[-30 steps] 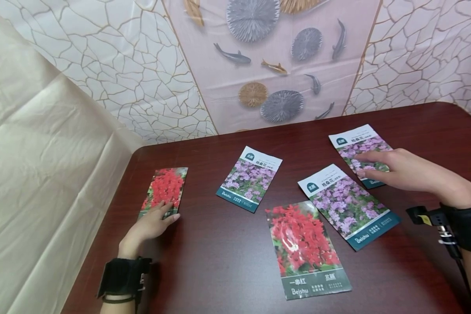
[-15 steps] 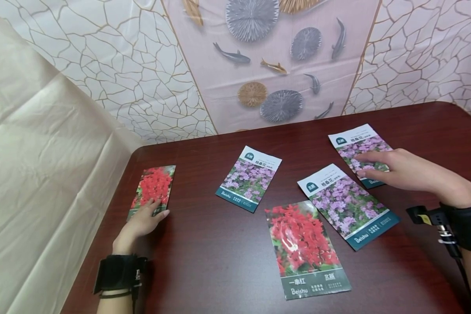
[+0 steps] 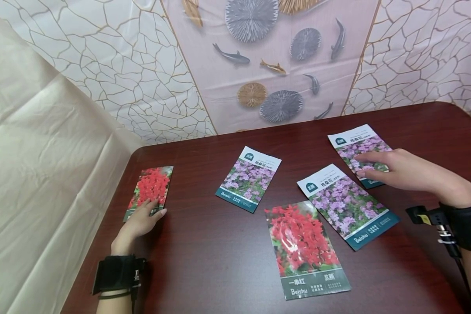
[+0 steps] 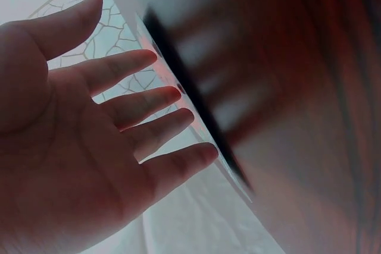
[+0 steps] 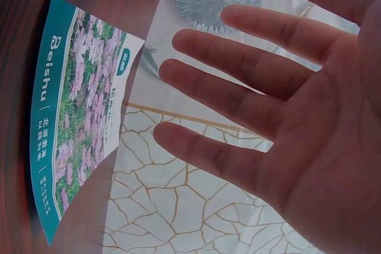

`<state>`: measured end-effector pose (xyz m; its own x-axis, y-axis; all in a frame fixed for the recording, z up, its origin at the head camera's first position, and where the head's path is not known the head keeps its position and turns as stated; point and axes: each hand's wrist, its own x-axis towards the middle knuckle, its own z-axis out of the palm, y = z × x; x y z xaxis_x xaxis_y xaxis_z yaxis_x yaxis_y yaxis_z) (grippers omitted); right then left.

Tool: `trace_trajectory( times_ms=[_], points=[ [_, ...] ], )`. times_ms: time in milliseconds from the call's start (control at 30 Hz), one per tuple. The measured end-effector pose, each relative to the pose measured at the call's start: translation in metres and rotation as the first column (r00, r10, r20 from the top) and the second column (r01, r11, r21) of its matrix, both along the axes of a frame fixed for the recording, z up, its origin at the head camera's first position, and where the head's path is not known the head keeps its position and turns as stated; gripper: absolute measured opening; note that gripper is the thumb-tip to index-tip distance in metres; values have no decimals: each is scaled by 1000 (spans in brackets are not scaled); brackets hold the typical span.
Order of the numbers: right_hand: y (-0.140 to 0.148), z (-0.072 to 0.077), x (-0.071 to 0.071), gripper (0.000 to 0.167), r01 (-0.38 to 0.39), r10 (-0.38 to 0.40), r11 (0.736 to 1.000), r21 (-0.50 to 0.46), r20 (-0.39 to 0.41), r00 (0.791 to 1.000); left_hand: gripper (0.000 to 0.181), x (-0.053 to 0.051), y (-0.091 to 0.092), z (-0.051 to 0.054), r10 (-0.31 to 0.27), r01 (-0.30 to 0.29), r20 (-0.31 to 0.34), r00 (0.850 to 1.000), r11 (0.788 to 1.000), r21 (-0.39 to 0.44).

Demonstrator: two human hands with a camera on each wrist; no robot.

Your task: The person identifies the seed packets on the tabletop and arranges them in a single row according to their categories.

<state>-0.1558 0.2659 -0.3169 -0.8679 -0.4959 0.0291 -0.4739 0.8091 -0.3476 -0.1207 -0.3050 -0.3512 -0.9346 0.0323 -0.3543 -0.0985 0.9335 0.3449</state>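
"Our step?"
"Likely positioning: our left hand (image 3: 139, 220), fingers (image 4: 146, 103) apart, touches the red-salvia seed packet (image 3: 151, 185), left on the surface (image 3: 204, 261). Our right hand's (image 3: 410, 172) are spread too."
"Next?"
"Probably lifting clear."

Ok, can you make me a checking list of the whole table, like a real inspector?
Surface: dark reddish-brown table, a bit shiny.
Job's things: five flower packets, picture side up: far-left red packet, middle purple packet, back-right purple packet, front-right purple packet, front red packet.
Clutter: nothing seen.
Left hand: fingers on the far-left red packet.
Right hand: held over the back-right purple packet, fingers spread, gripping nothing.
Cables: black cable below the right wristband.
Surroundings: fish-patterned backdrop; creased pale sheet at left.
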Motion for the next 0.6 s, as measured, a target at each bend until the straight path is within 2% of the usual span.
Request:
trace_trajectory(
  times_ms=[267, 500, 600],
  points=[
    [0, 1, 1, 42, -3, 3, 1000, -2, -12, 1000, 61, 0, 9, 7, -24, 25, -86, 996, 1000, 12],
    [-1, 2, 2, 41, -9, 9, 1000, -5, -32, 999, 62, 0, 31, 19, -13, 12, -128, 992, 1000, -9],
    [-2, 2, 2, 41, -12, 12, 1000, -6, -45, 999, 62, 1, 41, 24, -25, 25, -158, 987, 1000, -4]
  ],
)
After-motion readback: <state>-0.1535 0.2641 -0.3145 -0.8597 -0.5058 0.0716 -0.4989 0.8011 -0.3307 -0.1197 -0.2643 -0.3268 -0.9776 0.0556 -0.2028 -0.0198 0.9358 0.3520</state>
